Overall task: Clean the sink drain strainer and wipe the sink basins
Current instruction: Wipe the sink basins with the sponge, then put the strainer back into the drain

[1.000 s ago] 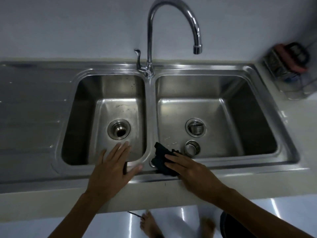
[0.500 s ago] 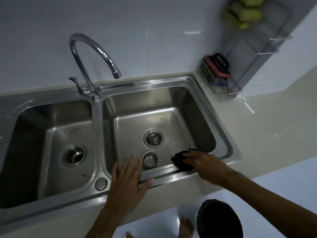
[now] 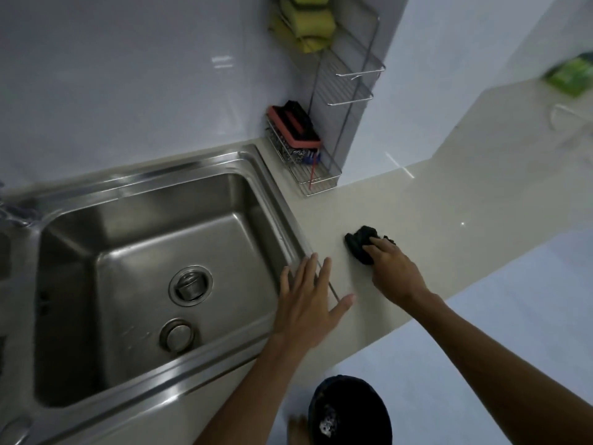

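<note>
1. While the right hand [image 3: 393, 271] presses its fingertips onto a crumpled black cloth [image 3: 362, 244] on the beige counter [image 3: 417, 200], right of centre in the frame, the fingers bend down over the cloth; whether they pinch it I cannot tell
2. Left hand [image 3: 306, 303] lies flat with its fingers spread apart, gripping nothing, across the right rim of the steel sink basin [image 3: 224, 194], thumb out over the counter
3. Down in the basin, left of centre, the drain strainer [image 3: 191, 285] sits in its drain, and a round metal stopper [image 3: 177, 335] lies on the basin floor just below it
4. At the upper centre a wire rack [image 3: 316, 170] holds a pink-and-black scrubbing brush [image 3: 295, 125], with yellow sponges [image 3: 305, 20] on the shelf above
5. At the bottom edge a black bin [image 3: 349, 412] stands on the floor
</note>
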